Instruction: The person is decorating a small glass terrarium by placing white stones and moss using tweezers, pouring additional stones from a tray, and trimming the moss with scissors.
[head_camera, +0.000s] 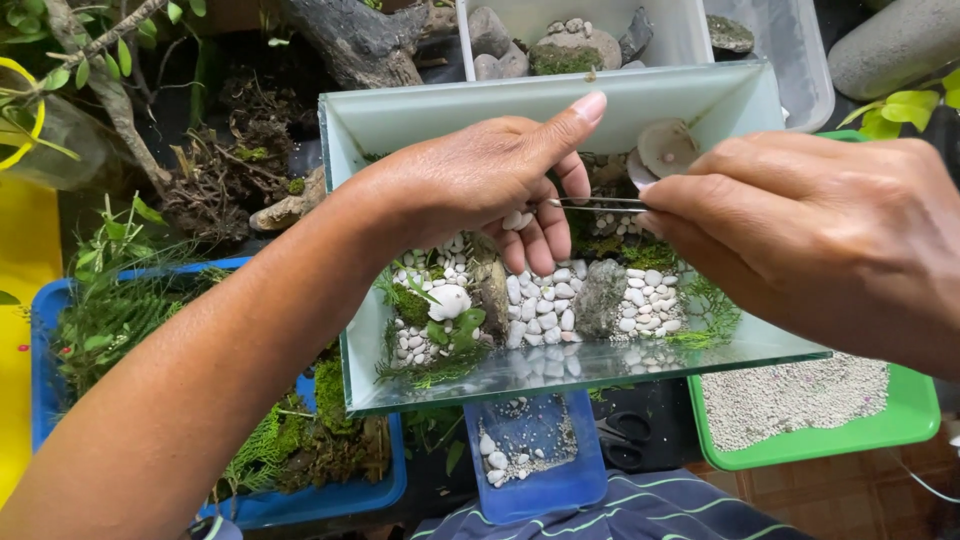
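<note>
Head view: both hands work tweezers (598, 204) over a glass tank (560, 375).
Left hand (480, 180) cups pebbles (518, 220); right hand (820, 235) pinches the tweezers, and a slip could scatter pebbles onto the moss (648, 252).

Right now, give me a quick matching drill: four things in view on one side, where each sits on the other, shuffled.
Things:
1. tweezers
2. green tray
3. small blue tray
4. shell

Places:
A. below the glass tank's front edge, holding a few white pebbles
B. at the lower right, holding pale sand
C. between the left hand and the right hand
D. inside the tank near its back wall, above the tweezers

Pairs: 1-C, 2-B, 3-A, 4-D
</note>
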